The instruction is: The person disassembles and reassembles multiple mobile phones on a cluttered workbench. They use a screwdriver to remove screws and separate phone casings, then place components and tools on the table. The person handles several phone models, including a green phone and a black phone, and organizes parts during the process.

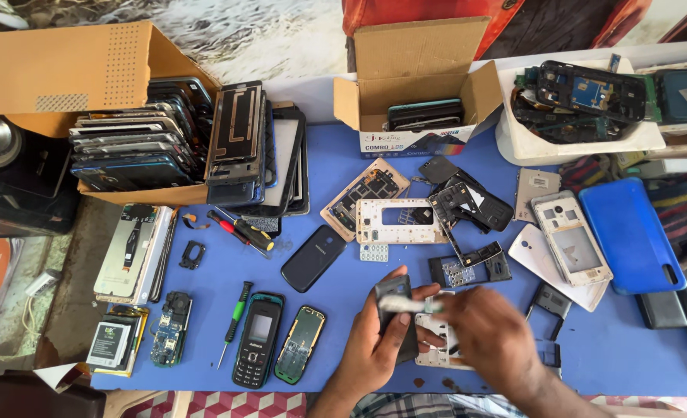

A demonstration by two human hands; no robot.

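Note:
My left hand (374,348) grips a small dark phone part (394,310), held upright above the blue table (343,162). My right hand (486,329) is blurred by motion and holds a small pale piece (409,305) against that part. Beneath both hands lies a white phone frame (436,358), partly hidden. To the left lie a black keypad phone (255,340), a green-edged phone without its cover (300,344) and a green-handled screwdriver (236,312).
Open cardboard box of stacked phone screens (138,147) at back left; smaller open box (421,101) at back centre. White tray of circuit boards (579,108) at back right. Blue phone case (630,232), phone frames (394,220), dark back cover (313,258), red-handled screwdriver (241,231).

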